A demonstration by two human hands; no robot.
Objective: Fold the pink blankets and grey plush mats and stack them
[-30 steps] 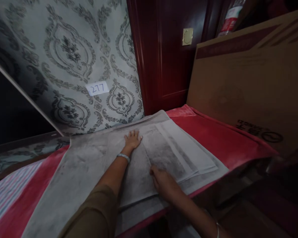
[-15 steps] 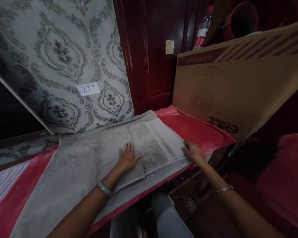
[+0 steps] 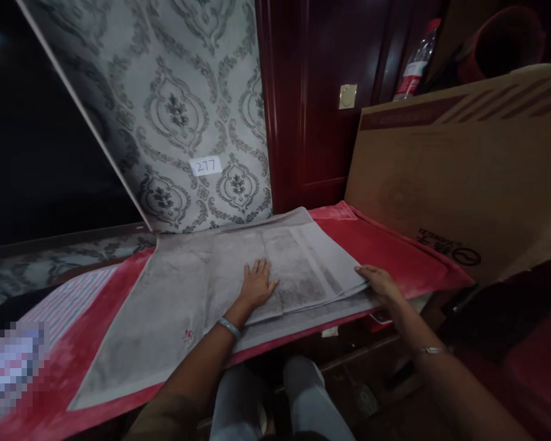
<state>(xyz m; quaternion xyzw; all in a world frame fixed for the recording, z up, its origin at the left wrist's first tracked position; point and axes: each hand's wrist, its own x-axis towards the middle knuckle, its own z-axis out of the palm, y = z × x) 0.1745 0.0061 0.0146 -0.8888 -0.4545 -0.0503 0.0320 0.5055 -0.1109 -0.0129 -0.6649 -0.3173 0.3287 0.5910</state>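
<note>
A grey cloth (image 3: 179, 288) with darker, rubbed-looking patches lies spread over a red cover, and a folded part (image 3: 294, 263) rests on its right half. My left hand (image 3: 257, 285) is flat on the fold, its fingers spread and holding nothing. At the fold's right corner, my right hand (image 3: 379, 283) pinches the cloth's edge between thumb and fingers. The fingertips there are partly hidden. A small red mark (image 3: 188, 335) shows near the cloth's front edge.
The red cover (image 3: 386, 251) reaches right to a large cardboard box (image 3: 431, 159). Behind the box's top edge stands a plastic bottle (image 3: 414, 70). A dark screen (image 3: 50, 135) is at the left, and a striped cloth (image 3: 73, 300) lies below it. My knees are under the front edge.
The view has turned left, so the scene sits further right and more of the screen shows. My left hand stays flat on the fold, and my right stays at its corner.
</note>
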